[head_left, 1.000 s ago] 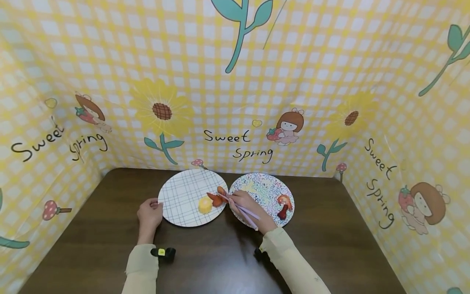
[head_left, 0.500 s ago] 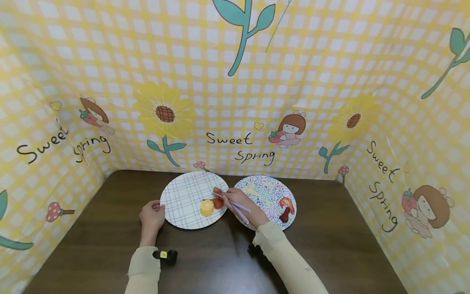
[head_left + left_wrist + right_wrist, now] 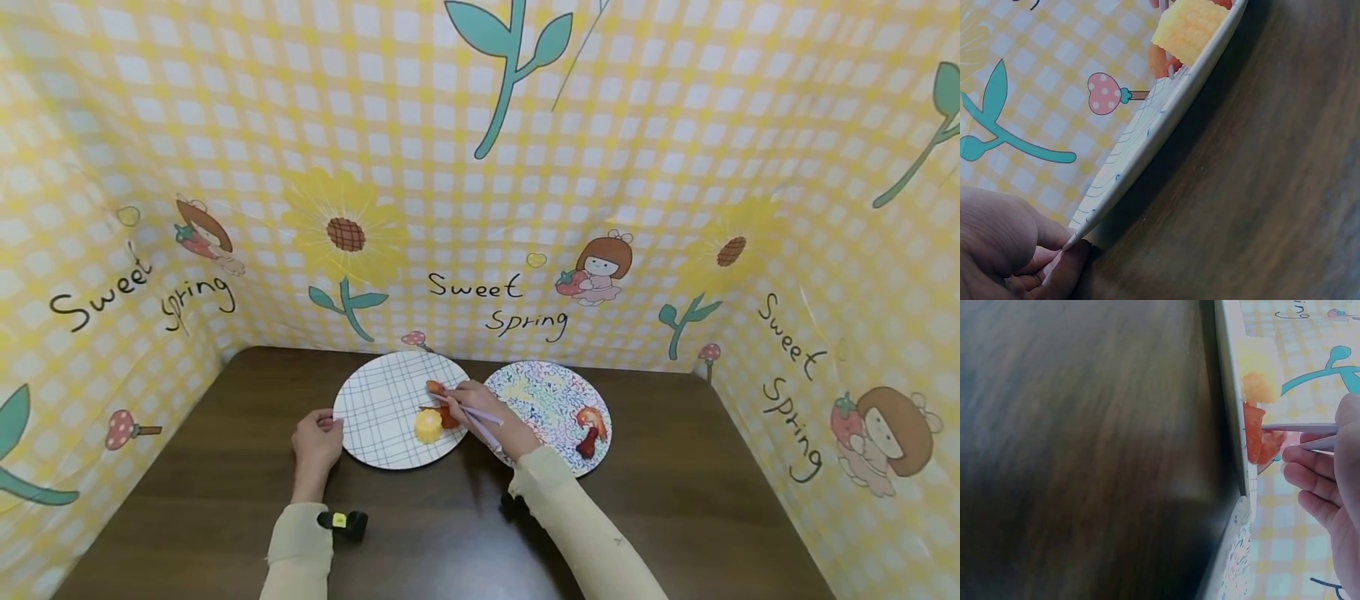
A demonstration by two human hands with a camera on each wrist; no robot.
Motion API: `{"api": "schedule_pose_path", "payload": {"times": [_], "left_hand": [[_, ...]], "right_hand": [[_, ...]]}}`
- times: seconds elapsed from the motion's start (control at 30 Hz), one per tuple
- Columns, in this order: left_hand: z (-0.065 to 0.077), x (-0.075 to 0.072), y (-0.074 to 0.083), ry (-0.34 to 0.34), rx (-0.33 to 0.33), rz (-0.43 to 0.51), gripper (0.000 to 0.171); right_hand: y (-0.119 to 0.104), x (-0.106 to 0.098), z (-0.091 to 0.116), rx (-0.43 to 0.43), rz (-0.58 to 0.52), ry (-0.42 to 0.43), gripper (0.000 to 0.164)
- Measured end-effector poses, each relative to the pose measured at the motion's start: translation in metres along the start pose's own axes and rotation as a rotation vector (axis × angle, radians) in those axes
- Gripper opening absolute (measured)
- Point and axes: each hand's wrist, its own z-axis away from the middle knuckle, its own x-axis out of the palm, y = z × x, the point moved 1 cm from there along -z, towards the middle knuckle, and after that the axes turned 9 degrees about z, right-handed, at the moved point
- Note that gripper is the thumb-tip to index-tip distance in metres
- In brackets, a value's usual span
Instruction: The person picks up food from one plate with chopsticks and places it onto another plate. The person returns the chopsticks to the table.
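Head view: I've got the left hand [image 3: 318, 443] at the near-left edge of a round white plate with thin blue grid lines [image 3: 375, 400], thumb and fingers pinching its rim. Right hand [image 3: 483, 407] is over that plate's right side, fingers curled round a pair of pale purple chopsticks [image 3: 486, 416]. Chopstick tips reach a small orange-brown food piece [image 3: 434, 387] above the right half of the plate; can't tell from here if they clamp it. Just nearer me, a yellow ridged corn chunk [image 3: 428, 426] sits beside a glossy red-orange piece [image 3: 449, 417], both on the grid plate. To the right, a round plate with multicoloured speckles [image 3: 536, 387] carries an orange curled shrimp [image 3: 591, 416] and a dark red drumstick-shaped piece [image 3: 587, 444], touching or nearly so. Both plates are on a dark brown wooden table [image 3: 405, 533], yellow-and-white checked cloth [image 3: 420, 217] behind.

Left wrist view: pinch on the rim is plain, thumb above, finger below. Corn chunk at top, on the plate; orange food and a chopstick show past it.

Right wrist view: chopsticks between thumb and fingers, lower fingers bent close together. Tips are at the orange pieces, corn just beside; grip on the food unclear.
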Motion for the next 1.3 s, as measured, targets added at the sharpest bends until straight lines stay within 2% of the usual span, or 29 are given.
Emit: {"api": "schedule_pose_path", "payload": {"times": [0.03, 0.07, 0.1, 0.17, 0.27, 0.4, 0.57, 0.63, 0.8, 0.97, 1.1, 1.3], "left_hand": [[0.000, 0.000, 0.000, 0.001, 0.001, 0.001, 0.036], [0.000, 0.001, 0.000, 0.002, -0.002, 0.002, 0.036], [0.000, 0.000, 0.000, 0.003, -0.005, 0.001, 0.036], [0.001, 0.000, 0.000, 0.000, -0.008, 0.000, 0.036], [0.000, 0.000, 0.000, -0.009, -0.008, 0.000, 0.037], [-0.003, 0.001, 0.000, -0.010, 0.000, 0.003, 0.037], [0.001, -0.002, 0.002, -0.018, -0.014, -0.003, 0.037], [0.003, -0.002, 0.003, -0.028, -0.022, -0.007, 0.037], [0.002, -0.001, 0.003, -0.038, -0.014, -0.002, 0.038], [0.002, -0.002, 0.002, -0.035, -0.037, -0.006, 0.038], [0.003, -0.001, 0.002, -0.037, -0.049, -0.010, 0.038], [-0.001, 0.002, 0.003, -0.035, -0.033, -0.015, 0.039]], "right_hand": [[0.002, 0.001, -0.002, -0.006, 0.129, 0.016, 0.036], [0.003, 0.002, -0.004, -0.013, 0.357, 0.050, 0.034], [0.004, 0.003, -0.006, -0.017, 0.324, 0.100, 0.031], [0.006, 0.005, -0.007, 0.011, 0.336, 0.087, 0.031], [0.007, 0.003, -0.004, 0.043, 0.268, 0.091, 0.029], [-0.001, -0.008, 0.001, 0.012, 0.214, 0.148, 0.026], [-0.006, -0.015, 0.010, 0.028, 0.185, 0.108, 0.030], [-0.006, -0.017, 0.016, 0.036, 0.160, 0.120, 0.031], [-0.012, -0.031, 0.030, 0.029, 0.104, 0.246, 0.025], [-0.012, -0.046, 0.055, 0.026, 0.061, 0.342, 0.022], [-0.002, -0.058, 0.080, 0.023, 0.062, 0.397, 0.026], [0.027, -0.073, 0.121, 0.137, 0.143, 0.466, 0.032]]}}
